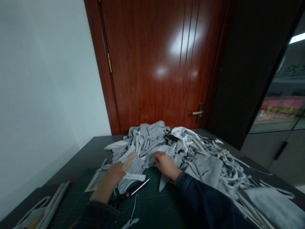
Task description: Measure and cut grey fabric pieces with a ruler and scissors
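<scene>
My left hand [110, 180] is closed, with a light grey fabric strip [136, 176] coming out from under its fingers to the right. My right hand [166, 164] reaches into the heap, its fingers pinched on a grey fabric piece [160, 150]. Scissors [130, 193] with silver blades lie between the hands, their handles partly hidden by my left wrist. Beyond my left hand, a wooden ruler [130, 161] rests on pleated grey cloth [135, 168]. Under all this lies a green cutting mat [152, 203].
Grey cloth scraps [147, 135] are heaped at the back of the dark table [78, 160]. Tangled strips and offcuts [228, 171] spread along the right. Folded fabric [53, 206] lies at the front left. Behind stand a wooden door [152, 79] and a white wall [47, 79].
</scene>
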`<state>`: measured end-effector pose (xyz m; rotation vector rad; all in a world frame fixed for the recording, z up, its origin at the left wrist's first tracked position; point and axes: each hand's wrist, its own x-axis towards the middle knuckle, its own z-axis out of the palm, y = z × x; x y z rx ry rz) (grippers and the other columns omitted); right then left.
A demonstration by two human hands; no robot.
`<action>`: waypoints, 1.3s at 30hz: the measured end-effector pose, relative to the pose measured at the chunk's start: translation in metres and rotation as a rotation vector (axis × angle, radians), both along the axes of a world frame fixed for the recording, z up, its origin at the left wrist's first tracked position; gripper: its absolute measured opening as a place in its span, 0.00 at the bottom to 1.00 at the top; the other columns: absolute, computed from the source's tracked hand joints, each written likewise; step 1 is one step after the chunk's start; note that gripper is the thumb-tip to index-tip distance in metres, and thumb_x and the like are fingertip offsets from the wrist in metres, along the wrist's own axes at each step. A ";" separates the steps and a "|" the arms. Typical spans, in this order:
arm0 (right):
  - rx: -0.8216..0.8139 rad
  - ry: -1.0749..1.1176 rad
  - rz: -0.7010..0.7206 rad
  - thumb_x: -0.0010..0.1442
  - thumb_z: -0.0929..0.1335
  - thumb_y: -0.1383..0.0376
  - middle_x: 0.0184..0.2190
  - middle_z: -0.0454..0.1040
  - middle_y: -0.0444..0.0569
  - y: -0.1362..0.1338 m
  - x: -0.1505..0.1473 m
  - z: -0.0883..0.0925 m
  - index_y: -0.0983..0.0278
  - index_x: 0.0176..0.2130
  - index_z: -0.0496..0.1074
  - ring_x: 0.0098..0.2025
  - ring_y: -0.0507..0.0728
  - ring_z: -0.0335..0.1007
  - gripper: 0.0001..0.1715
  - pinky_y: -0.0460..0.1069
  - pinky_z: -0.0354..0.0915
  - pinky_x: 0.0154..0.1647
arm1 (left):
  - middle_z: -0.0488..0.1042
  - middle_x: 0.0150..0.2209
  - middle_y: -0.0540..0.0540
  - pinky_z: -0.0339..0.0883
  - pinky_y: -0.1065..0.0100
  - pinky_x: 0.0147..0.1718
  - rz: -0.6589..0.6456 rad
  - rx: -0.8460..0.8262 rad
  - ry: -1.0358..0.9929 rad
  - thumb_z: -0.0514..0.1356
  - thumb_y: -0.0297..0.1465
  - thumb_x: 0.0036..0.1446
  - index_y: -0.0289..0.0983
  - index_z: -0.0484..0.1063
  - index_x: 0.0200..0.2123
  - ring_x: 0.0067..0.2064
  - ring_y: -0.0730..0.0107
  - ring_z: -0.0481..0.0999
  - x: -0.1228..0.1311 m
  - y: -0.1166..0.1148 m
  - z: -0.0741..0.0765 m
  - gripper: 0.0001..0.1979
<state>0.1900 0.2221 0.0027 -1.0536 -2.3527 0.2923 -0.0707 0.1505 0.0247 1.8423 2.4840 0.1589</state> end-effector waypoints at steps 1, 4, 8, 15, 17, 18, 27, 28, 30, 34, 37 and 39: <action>0.029 -0.003 -0.040 0.65 0.64 0.74 0.60 0.75 0.58 0.015 -0.003 0.006 0.67 0.59 0.76 0.63 0.62 0.69 0.25 0.52 0.61 0.67 | 0.81 0.48 0.33 0.70 0.61 0.48 -0.006 -0.021 -0.002 0.61 0.27 0.59 0.34 0.77 0.45 0.51 0.52 0.82 0.001 0.001 -0.001 0.11; 0.096 -0.035 -0.154 0.66 0.60 0.76 0.71 0.60 0.61 0.059 -0.012 0.022 0.69 0.68 0.65 0.72 0.65 0.55 0.33 0.57 0.51 0.72 | 0.79 0.54 0.31 0.68 0.61 0.53 -0.011 -0.064 0.002 0.59 0.26 0.62 0.32 0.76 0.51 0.57 0.53 0.79 0.005 0.001 -0.002 0.14; 0.100 -0.127 -0.230 0.64 0.62 0.77 0.75 0.52 0.61 0.098 -0.020 0.030 0.65 0.73 0.58 0.72 0.69 0.52 0.40 0.62 0.53 0.70 | 0.77 0.58 0.28 0.65 0.61 0.58 0.001 -0.085 0.014 0.57 0.26 0.63 0.30 0.73 0.56 0.61 0.52 0.76 0.006 -0.001 -0.003 0.18; 0.101 -0.194 -0.328 0.69 0.58 0.76 0.63 0.69 0.62 0.108 -0.008 0.021 0.68 0.60 0.72 0.61 0.62 0.66 0.26 0.52 0.59 0.63 | 0.76 0.60 0.32 0.65 0.60 0.59 0.020 -0.099 0.016 0.56 0.26 0.64 0.33 0.72 0.58 0.62 0.52 0.75 0.005 -0.001 -0.006 0.19; 0.095 -0.203 -0.349 0.68 0.58 0.76 0.59 0.72 0.62 0.107 -0.002 0.019 0.69 0.57 0.73 0.59 0.61 0.67 0.24 0.51 0.59 0.62 | 0.76 0.59 0.31 0.65 0.59 0.58 0.025 -0.096 0.017 0.56 0.26 0.64 0.33 0.72 0.58 0.62 0.51 0.76 0.004 0.000 -0.007 0.20; 0.089 -0.210 -0.352 0.67 0.59 0.77 0.57 0.74 0.62 0.106 0.001 0.019 0.69 0.56 0.74 0.59 0.61 0.68 0.24 0.50 0.59 0.62 | 0.76 0.59 0.30 0.66 0.58 0.57 0.028 -0.094 0.017 0.56 0.26 0.64 0.32 0.72 0.57 0.61 0.50 0.76 0.004 0.000 -0.007 0.20; -0.035 -0.341 -0.352 0.61 0.66 0.73 0.42 0.83 0.61 0.094 0.012 0.009 0.67 0.41 0.82 0.46 0.62 0.80 0.14 0.51 0.68 0.49 | 0.77 0.57 0.31 0.65 0.59 0.56 0.010 -0.066 0.033 0.55 0.24 0.63 0.32 0.73 0.55 0.60 0.52 0.76 0.002 0.001 -0.016 0.18; -0.030 -0.341 -0.360 0.61 0.66 0.72 0.42 0.83 0.62 0.092 0.011 0.009 0.67 0.41 0.82 0.46 0.63 0.80 0.14 0.51 0.68 0.49 | 0.77 0.57 0.31 0.66 0.59 0.56 0.014 -0.069 0.033 0.55 0.24 0.64 0.31 0.73 0.55 0.60 0.51 0.76 0.002 0.002 -0.017 0.18; -0.003 -0.331 -0.371 0.62 0.66 0.71 0.42 0.83 0.63 0.088 0.007 0.012 0.68 0.41 0.82 0.46 0.63 0.80 0.14 0.52 0.69 0.49 | 0.76 0.58 0.30 0.66 0.59 0.55 0.019 -0.075 0.029 0.55 0.24 0.64 0.29 0.72 0.56 0.60 0.50 0.76 0.002 0.002 -0.017 0.18; 0.100 -0.283 -0.366 0.68 0.63 0.66 0.44 0.82 0.64 0.075 -0.006 0.020 0.69 0.45 0.80 0.47 0.64 0.79 0.17 0.52 0.69 0.49 | 0.77 0.57 0.30 0.66 0.59 0.56 0.014 -0.077 0.017 0.55 0.25 0.65 0.28 0.72 0.57 0.59 0.50 0.77 0.001 0.004 -0.019 0.19; 0.204 -0.240 -0.321 0.72 0.60 0.66 0.53 0.78 0.63 0.065 -0.016 0.023 0.67 0.55 0.75 0.55 0.65 0.74 0.20 0.55 0.67 0.56 | 0.75 0.60 0.30 0.63 0.59 0.59 0.015 -0.071 0.013 0.57 0.24 0.64 0.29 0.72 0.58 0.62 0.51 0.75 0.000 0.005 -0.022 0.20; 0.285 -0.222 -0.254 0.71 0.61 0.67 0.63 0.71 0.62 0.062 -0.021 0.021 0.64 0.62 0.71 0.66 0.66 0.63 0.24 0.58 0.60 0.65 | 0.75 0.61 0.30 0.63 0.60 0.60 0.019 -0.065 0.011 0.58 0.24 0.63 0.30 0.72 0.58 0.63 0.51 0.73 0.000 0.005 -0.024 0.20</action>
